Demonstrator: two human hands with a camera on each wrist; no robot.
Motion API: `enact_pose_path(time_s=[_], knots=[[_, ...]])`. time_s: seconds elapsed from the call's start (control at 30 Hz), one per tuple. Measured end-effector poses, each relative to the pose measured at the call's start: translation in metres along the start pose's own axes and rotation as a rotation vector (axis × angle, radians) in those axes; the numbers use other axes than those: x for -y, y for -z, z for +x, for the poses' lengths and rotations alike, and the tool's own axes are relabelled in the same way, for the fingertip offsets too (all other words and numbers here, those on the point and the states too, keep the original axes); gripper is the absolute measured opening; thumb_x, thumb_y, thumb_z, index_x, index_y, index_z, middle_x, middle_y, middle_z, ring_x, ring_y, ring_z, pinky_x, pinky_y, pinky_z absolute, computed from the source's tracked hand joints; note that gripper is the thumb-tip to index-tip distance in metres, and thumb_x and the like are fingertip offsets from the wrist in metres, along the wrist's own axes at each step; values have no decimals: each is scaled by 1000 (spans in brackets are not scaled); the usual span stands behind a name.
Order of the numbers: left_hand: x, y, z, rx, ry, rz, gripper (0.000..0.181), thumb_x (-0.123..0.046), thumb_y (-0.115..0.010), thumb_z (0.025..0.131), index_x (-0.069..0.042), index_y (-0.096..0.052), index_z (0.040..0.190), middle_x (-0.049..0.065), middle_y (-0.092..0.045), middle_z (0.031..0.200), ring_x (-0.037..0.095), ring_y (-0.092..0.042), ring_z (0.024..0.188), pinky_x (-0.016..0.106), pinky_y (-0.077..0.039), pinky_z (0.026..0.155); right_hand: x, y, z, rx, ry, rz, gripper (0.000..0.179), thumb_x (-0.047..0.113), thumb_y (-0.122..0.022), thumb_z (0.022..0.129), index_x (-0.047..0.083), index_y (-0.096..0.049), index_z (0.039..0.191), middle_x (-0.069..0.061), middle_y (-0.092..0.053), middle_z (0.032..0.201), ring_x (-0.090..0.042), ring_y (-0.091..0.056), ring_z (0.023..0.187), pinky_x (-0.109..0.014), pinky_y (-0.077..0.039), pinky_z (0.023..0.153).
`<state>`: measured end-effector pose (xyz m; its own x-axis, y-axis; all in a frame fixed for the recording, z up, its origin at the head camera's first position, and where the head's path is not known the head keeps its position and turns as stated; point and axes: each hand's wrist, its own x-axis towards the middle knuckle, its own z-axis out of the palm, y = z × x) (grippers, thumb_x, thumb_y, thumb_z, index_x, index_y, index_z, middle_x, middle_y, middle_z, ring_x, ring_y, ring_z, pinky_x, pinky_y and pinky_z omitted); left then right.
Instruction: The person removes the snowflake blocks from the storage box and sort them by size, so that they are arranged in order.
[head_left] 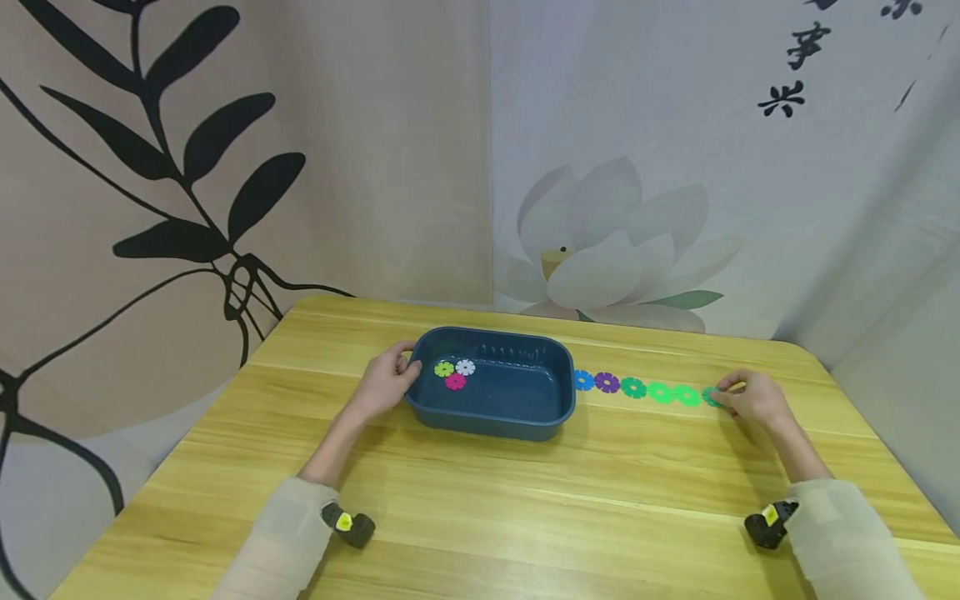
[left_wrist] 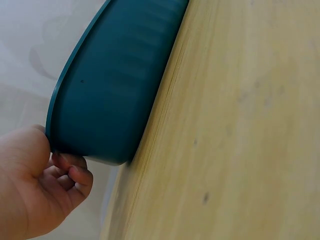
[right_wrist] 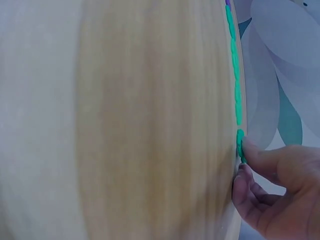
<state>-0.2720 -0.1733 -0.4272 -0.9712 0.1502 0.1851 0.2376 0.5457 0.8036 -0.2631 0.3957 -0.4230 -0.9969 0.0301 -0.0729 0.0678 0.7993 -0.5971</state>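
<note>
My left hand (head_left: pixel 386 383) grips the left end of a dark blue plastic basin (head_left: pixel 491 429); in the left wrist view the thumb is at the rim and the fingers curl beneath it. Inside the basin lie a yellow-green, a white and a pink snowflake disc (head_left: pixel 455 382). A row of flat snowflake discs runs right from the basin: blue (head_left: pixel 584 380), purple (head_left: pixel 607 382), teal green (head_left: pixel 633 387) and bright green ones (head_left: pixel 661 392). At the row's right end my right hand (head_left: pixel 757 400) pinches a green snowflake disc (right_wrist: pixel 240 142) between thumb and fingers, close over the table.
The wooden table (head_left: pixel 525 508) reaches back to a printed curtain (head_left: pixel 390 150) with leaves and a lotus. Black wrist cameras (head_left: pixel 352 527) are strapped at both sleeves. On the right, a pale curtain (head_left: pixel 892 275) hangs beside the table edge.
</note>
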Motion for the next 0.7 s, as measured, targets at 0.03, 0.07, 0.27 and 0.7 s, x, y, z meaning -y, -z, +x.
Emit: enact_pose_path(time_s=[0.03, 0.07, 0.27, 0.7], knots=[[0, 0, 0, 1, 1, -2, 40, -7, -57, 101, 8, -51, 138, -1, -36, 66, 13, -32, 53, 26, -32, 53, 1, 0, 0, 0, -1, 4, 35, 21, -69, 97, -10, -59, 108, -9, -69, 81, -19, -62, 65, -35, -49, 60], [0, 0, 0, 2, 2, -4, 40, -7, -57, 102, 8, -51, 138, -1, -36, 66, 13, -32, 53, 26, -31, 53, 1, -1, -1, 0, -2, 7, 34, 21, -69, 97, -10, -59, 108, -8, -68, 80, -19, -61, 65, -34, -49, 59], [0, 0, 0, 4, 3, -6, 41, -7, -56, 102, 9, -50, 139, -1, -37, 67, 13, -33, 54, 26, -32, 52, 4, -2, -2, -10, -22, 3, 35, 21, -66, 98, -11, -58, 111, -9, -65, 76, -22, -58, 66, -35, -47, 60], [0, 0, 0, 6, 1, -8, 42, -7, -56, 102, 9, -49, 140, -1, -38, 65, 12, -34, 51, 25, -32, 50, 41, -12, 0, -152, 169, -61, 31, 21, -60, 102, -9, -62, 108, -28, -67, 96, -34, -65, 76, -36, -47, 58]])
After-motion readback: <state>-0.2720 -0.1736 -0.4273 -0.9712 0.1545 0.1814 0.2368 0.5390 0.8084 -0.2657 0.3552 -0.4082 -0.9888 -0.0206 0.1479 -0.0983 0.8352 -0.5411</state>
